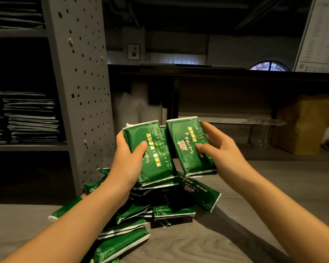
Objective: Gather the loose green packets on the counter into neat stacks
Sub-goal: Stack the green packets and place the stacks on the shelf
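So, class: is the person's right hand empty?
No: the right hand grips a green packet, held up above the loose pile on the counter.

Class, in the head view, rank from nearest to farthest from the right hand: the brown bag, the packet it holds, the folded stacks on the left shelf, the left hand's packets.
1. Held packet: gripped in the right hand.
2. Packets in the left hand: just left of it.
3. Brown bag: back right.
4. Folded stacks: far left shelf.
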